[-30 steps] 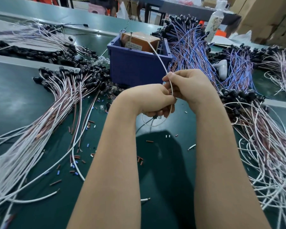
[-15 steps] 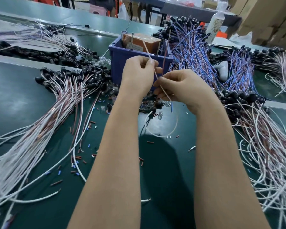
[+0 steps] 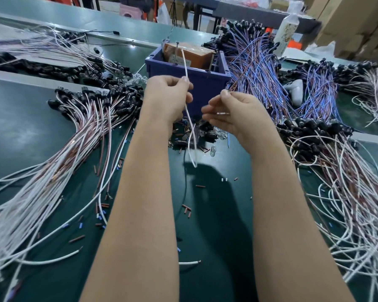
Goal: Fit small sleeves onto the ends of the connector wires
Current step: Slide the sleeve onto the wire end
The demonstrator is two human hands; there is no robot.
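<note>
My left hand point(image 3: 167, 99) pinches a white wire point(image 3: 189, 118) between thumb and fingers; the wire runs up past the blue bin and hangs down below the hand to the mat. My right hand point(image 3: 231, 112) is a little to the right, apart from the left. Its thumb and forefinger pinch a thin brown wire point(image 3: 238, 82) that leads up to the right, and a small white sleeve point(image 3: 223, 113) lies across its curled lower fingers. Loose brown, blue and white sleeves point(image 3: 187, 209) are scattered on the green mat.
A blue bin point(image 3: 205, 81) holding a brown box stands just behind my hands. Bundles of white and brown wires with black connectors point(image 3: 92, 105) fan out on the left and on the right point(image 3: 336, 171). Blue and brown wires point(image 3: 255, 66) pile up at the back right.
My hands have drawn apart. The left hand rose from below the right hand to in front of the bin, drawing the white wire upward. The right hand now shows a white sleeve in its fingers.
</note>
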